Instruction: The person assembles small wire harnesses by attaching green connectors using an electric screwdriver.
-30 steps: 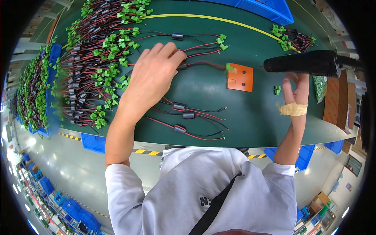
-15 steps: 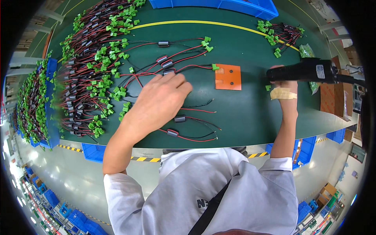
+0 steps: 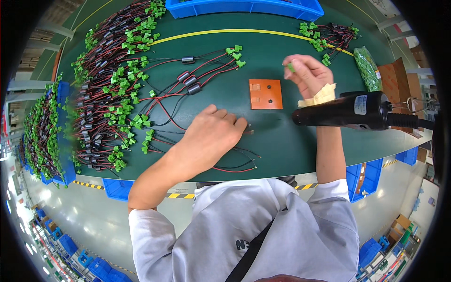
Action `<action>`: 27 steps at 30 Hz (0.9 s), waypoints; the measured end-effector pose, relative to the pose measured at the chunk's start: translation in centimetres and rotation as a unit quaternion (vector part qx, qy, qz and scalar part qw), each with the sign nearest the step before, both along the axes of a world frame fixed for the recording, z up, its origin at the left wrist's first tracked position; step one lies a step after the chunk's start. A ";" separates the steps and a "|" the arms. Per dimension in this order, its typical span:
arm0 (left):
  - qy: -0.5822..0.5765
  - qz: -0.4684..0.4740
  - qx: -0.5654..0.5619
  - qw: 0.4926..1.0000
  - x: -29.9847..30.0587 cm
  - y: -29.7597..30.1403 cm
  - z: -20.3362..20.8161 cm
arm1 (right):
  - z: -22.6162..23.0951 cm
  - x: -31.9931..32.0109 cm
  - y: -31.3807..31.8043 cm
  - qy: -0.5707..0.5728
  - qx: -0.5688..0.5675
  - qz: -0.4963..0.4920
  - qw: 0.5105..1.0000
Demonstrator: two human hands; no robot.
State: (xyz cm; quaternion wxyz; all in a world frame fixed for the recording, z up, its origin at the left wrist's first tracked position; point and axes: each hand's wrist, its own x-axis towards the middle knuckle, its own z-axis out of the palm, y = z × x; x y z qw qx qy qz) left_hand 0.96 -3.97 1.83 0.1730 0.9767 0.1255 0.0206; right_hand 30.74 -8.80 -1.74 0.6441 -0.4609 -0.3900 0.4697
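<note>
My left hand (image 3: 215, 137) is closed over the red-and-black wire cables near the table's front. Bare wire ends (image 3: 249, 131) stick out just beyond its fingertips; the rest of that cable is hidden under the hand. Between thumb and fingertips, my right hand (image 3: 312, 77) pinches a small green connector (image 3: 291, 67), above and to the right of the orange fixture block (image 3: 265, 94). Nothing sits in that block's slots. Several finished-looking cables with black cylinders (image 3: 191, 81) and green connectors (image 3: 236, 52) lie beyond my left hand. Other loose wire ends (image 3: 244, 170) lie below it.
A big heap of cables (image 3: 112, 84) covers the table's left side. A black cylindrical tool (image 3: 347, 111) juts in from the right, over my right wrist. Farther off are a blue bin (image 3: 244, 6), a small cable pile (image 3: 336, 35) and a bag of green connectors (image 3: 367, 68).
My right hand has come left from behind the black tool and now shows a green connector. My left hand has moved right and nearer me. The connector at the orange block has left it.
</note>
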 end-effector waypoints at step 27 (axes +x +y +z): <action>-0.165 0.172 -0.403 0.884 1.1 3.7 -3.6 | -0.5 -4.5 -0.8 -0.076 -0.066 0.161 0.982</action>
